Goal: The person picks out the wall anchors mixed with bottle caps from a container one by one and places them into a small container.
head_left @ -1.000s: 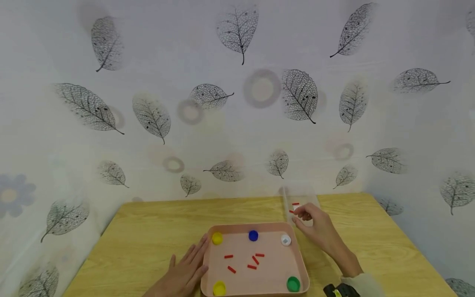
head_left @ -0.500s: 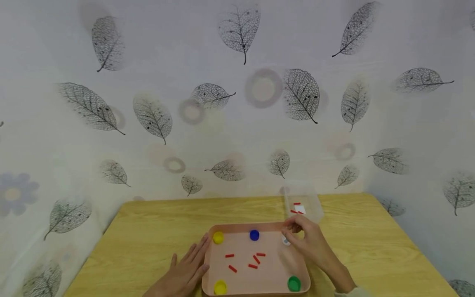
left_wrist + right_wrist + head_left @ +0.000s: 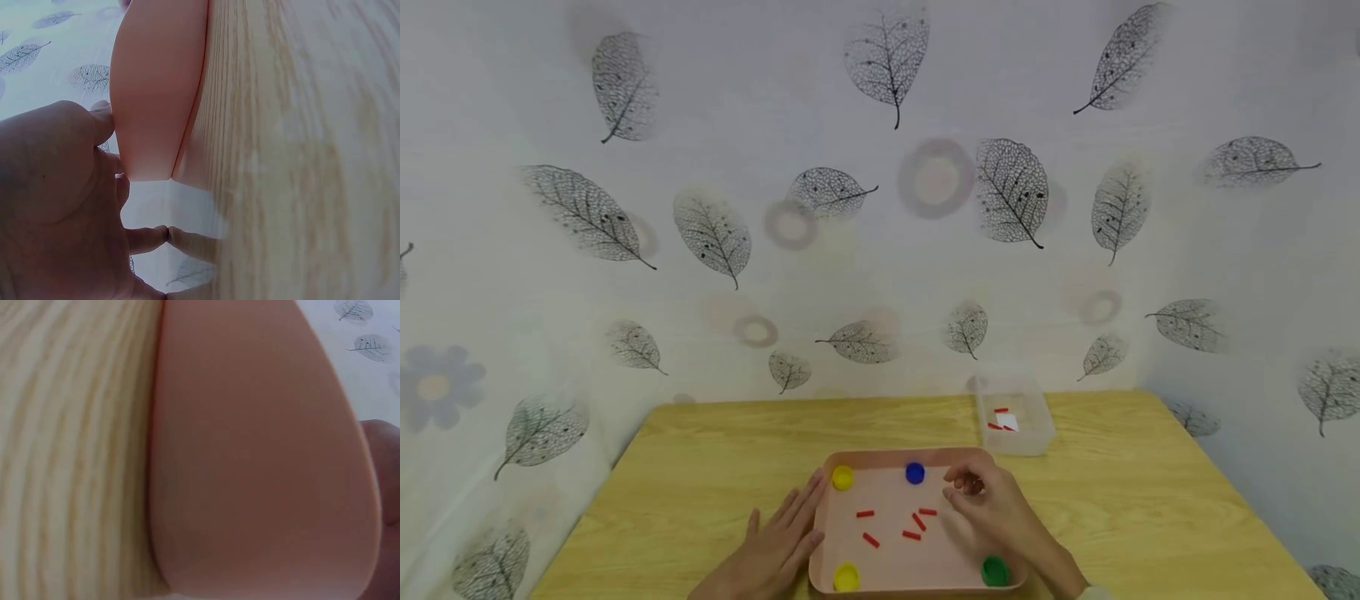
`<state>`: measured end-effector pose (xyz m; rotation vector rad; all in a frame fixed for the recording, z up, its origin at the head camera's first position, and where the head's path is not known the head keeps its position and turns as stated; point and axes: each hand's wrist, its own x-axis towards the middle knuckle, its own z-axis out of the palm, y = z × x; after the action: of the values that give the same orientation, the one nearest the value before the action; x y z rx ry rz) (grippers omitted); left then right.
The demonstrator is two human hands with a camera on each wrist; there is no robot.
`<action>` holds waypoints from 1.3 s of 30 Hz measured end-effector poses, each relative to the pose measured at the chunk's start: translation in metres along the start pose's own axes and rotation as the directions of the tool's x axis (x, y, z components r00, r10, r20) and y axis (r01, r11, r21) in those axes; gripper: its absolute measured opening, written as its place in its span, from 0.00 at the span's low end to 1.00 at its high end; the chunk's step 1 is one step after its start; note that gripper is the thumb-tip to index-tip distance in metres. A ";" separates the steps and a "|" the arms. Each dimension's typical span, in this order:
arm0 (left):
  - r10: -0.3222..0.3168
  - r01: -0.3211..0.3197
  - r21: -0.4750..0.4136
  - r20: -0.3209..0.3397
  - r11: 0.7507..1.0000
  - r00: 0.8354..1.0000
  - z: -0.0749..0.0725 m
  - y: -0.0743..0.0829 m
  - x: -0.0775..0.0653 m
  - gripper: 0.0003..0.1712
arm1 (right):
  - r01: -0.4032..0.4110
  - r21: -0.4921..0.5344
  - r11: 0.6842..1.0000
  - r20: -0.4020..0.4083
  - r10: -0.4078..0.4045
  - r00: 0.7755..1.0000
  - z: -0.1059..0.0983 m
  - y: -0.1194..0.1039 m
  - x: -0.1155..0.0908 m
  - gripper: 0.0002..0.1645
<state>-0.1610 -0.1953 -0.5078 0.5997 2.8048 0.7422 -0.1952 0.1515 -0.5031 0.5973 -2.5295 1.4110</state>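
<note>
A pink tray (image 3: 889, 458) lies on the wooden table. It holds several short red sticks (image 3: 912, 536), two yellow caps (image 3: 842, 477), a blue cap (image 3: 914, 473) and a green cap (image 3: 995, 571). My left hand (image 3: 775, 537) rests its extended fingers along the tray's left side; in the left wrist view, fingers touch the tray wall (image 3: 159, 94). Over the tray's right part is my right hand (image 3: 992, 504), thumb and index finger close together, other fingers curled. Whether something small is between its fingertips cannot be made out. That hand hides the tray's upper right corner.
A clear plastic box (image 3: 1036, 429) stands behind the tray at the right, with several red sticks (image 3: 1002, 410) and a white square (image 3: 1007, 422) inside. Behind the table (image 3: 722, 450) rises a leaf-patterned wall covering (image 3: 865, 275).
My right hand has moved from the clear box leftward and nearer, over the tray, and now covers the white cap seen earlier. My left hand stays at the tray's side.
</note>
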 end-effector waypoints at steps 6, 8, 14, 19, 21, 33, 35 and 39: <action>0.003 -0.003 0.023 -0.008 1.000 1.000 -0.001 0.000 0.001 0.35 | -0.003 -0.005 1.000 0.041 0.004 0.999 0.008 0.001 0.001 0.07; -0.002 0.002 0.023 -0.008 1.000 1.000 -0.002 0.000 0.002 0.35 | 0.019 -0.018 1.000 0.061 -0.018 0.998 0.010 0.001 0.002 0.07; -0.008 0.008 0.012 0.001 1.000 1.000 -0.006 0.002 0.002 0.35 | 0.061 -0.081 0.995 0.100 -0.052 0.994 0.015 0.001 0.003 0.08; -0.003 0.002 0.002 0.009 1.000 1.000 -0.007 0.001 0.003 0.35 | 0.090 -0.143 0.986 0.114 -0.074 0.991 0.018 0.006 0.002 0.09; -0.003 0.003 0.003 0.010 1.000 1.000 -0.007 0.001 0.003 0.35 | 0.102 -0.167 0.981 0.123 -0.082 0.989 0.018 0.007 0.002 0.09; -0.009 0.009 0.002 0.008 1.000 1.000 -0.005 -0.001 0.003 0.35 | 0.109 -0.220 0.969 0.181 -0.070 0.981 0.021 0.005 0.000 0.08; 0.010 -0.010 0.012 0.001 1.000 1.000 -0.004 -0.002 0.003 0.35 | 0.119 -0.234 0.965 0.176 -0.078 0.981 0.023 0.006 -0.001 0.07; 0.025 -0.025 0.027 0.004 0.999 1.000 -0.001 -0.003 0.002 0.35 | 0.109 -0.247 0.963 0.177 -0.066 0.982 0.024 0.009 -0.003 0.08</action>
<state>-0.1640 -0.1972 -0.5089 0.6419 2.8130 0.7075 -0.1954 0.1357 -0.5237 0.7969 -2.7156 1.0203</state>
